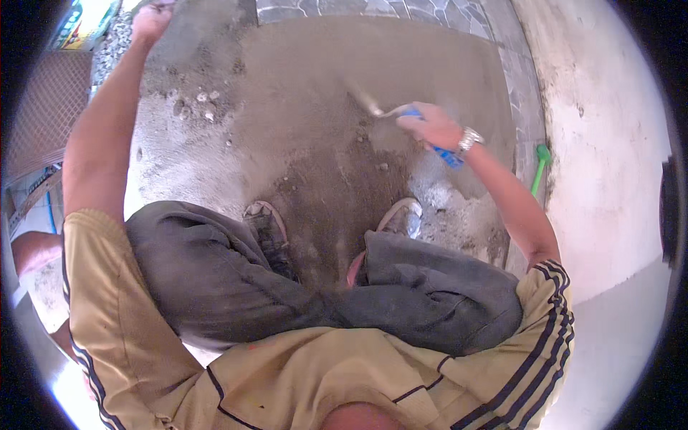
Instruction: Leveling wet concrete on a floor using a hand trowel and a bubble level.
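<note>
My right hand (433,129) is wrapped round the blue handle of a trowel (450,158). Its metal neck shows in front of the fingers, and the blade is smeared by motion over the wet grey-brown mortar (373,50). A silver watch is on that wrist. At the upper left, my left arm is stretched far out. My left hand (152,21) is curled beside the gravel, near the picture's top edge; what its fingers hold, if anything, cannot be made out. Rougher, darker mortar lies between my shoes.
Grey stone-pattern tiles (301,8) border the mortar at the far side and right. A stained white wall (595,143) rises at the right, with a green-handled tool (542,163) near its foot. Gravel (117,46), a mesh panel (50,107) and another person's limb (36,251) are at left.
</note>
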{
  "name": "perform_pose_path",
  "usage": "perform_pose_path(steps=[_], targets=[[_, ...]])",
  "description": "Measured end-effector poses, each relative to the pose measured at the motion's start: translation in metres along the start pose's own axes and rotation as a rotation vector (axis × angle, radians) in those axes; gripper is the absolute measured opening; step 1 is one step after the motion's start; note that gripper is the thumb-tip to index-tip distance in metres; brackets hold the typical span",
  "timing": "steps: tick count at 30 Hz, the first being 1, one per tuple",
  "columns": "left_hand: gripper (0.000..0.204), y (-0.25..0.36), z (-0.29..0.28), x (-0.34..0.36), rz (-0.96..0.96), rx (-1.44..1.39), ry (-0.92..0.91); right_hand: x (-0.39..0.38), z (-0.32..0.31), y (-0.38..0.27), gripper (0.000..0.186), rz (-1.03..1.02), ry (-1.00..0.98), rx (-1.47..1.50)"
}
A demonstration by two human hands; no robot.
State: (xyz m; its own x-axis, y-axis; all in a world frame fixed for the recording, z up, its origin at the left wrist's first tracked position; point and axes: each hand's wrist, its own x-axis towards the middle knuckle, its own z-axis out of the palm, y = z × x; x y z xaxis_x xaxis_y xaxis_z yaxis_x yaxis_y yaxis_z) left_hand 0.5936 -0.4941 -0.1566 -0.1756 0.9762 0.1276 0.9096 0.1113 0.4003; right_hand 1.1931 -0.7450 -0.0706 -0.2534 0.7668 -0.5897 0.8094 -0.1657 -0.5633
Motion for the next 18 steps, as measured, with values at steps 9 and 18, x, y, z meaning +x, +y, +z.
perform_pose_path(steps=[9,18], targets=[[0.027,0.194,0.029,0.011,0.171,-0.272,0.466,-0.050,0.057,0.089,0.038,0.263,0.195,-0.113],[0.023,0.386,0.124,-0.046,0.709,-0.649,0.344,-0.094,0.080,0.048,0.038,0.210,0.203,-0.350]])
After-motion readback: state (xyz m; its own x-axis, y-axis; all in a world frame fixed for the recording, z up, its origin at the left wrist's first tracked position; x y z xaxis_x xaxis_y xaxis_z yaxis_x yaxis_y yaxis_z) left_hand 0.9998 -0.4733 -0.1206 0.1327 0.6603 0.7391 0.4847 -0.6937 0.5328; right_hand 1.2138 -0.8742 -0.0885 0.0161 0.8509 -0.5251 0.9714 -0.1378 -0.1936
